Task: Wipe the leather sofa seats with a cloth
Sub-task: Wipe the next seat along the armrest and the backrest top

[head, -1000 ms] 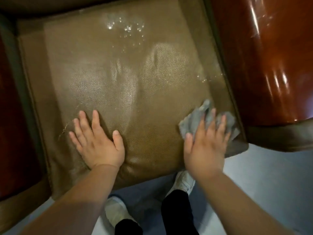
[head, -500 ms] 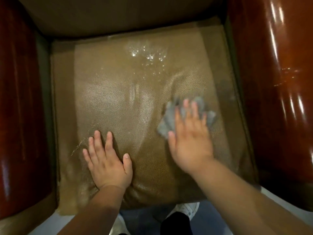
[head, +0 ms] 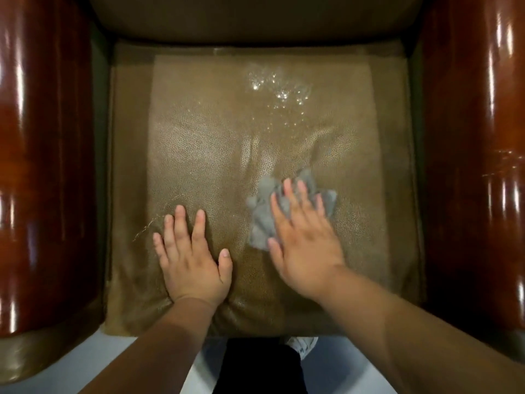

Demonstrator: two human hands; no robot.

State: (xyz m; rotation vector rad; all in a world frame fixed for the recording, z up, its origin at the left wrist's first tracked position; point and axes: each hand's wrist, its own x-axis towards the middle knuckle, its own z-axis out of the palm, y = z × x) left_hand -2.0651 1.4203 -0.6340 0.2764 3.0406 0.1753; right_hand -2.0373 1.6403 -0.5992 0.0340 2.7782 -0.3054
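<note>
both hands are lying flat-fingered on the tan pebbled leather seat cushion, the right hand pressing the crumpled grey cloth mid-wipe at centre-right, the left hand bracing bare, and the next stroke is probably calling for the glistening droplets near the backrest.

This looks like a sitting room or lounge, in a home or perhaps an office reception; which of these cannot be told. The view looks down into an upholstered armchair: a square brown leather seat cushion with grained, creased hide, a padded leather backrest along its far edge, and broad, glossy reddish-brown polished wooden armrests on both sides. Beyond the cushion's near edge lies a smooth pale floor.
</note>
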